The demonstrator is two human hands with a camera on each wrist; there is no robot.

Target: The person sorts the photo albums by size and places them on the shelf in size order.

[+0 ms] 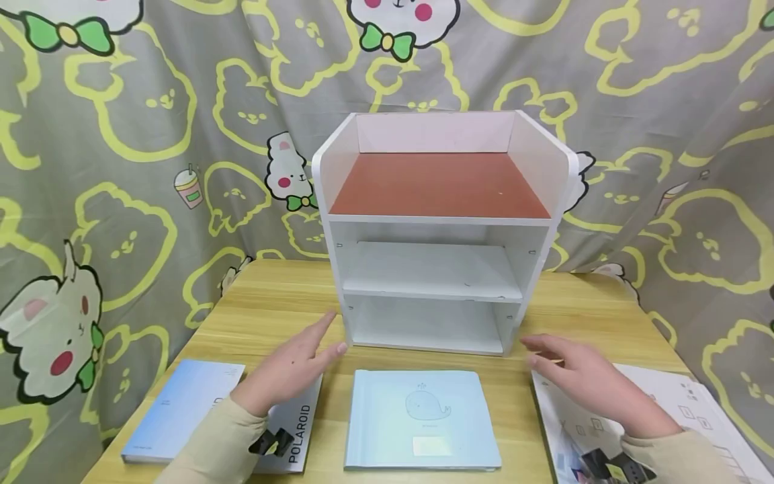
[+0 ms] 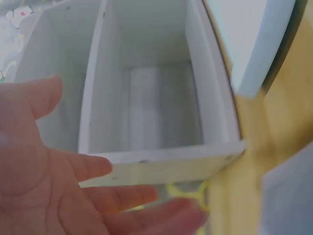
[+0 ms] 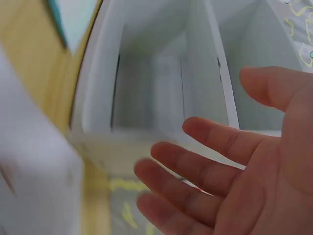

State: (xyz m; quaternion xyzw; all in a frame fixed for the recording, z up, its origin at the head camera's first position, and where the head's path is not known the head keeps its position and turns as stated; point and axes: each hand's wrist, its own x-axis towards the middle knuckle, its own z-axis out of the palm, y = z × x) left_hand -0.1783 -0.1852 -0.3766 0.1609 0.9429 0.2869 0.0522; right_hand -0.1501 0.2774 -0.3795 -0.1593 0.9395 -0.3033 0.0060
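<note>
A white shelf unit [image 1: 432, 289] with a brown top board [image 1: 440, 185] stands on the wooden table, its two lower compartments facing me. My left hand [image 1: 293, 370] is held out by its lower left side, fingers extended and holding nothing. On the other side, my right hand [image 1: 583, 380] hovers near the lower right corner with fingers loosely spread, also holding nothing. Between the hands, in front of the unit, lies a light blue album [image 1: 387, 423] with a whale drawing. Both wrist views show the open palms beside the shelf compartments.
Under my left forearm lies a grey book marked POLAROID [image 1: 302, 423], with a blue book [image 1: 187, 407] to its left. A large white book [image 1: 671, 396] lies beneath my right forearm. A patterned grey curtain [image 1: 254, 87] hangs behind the table [image 1: 272, 289].
</note>
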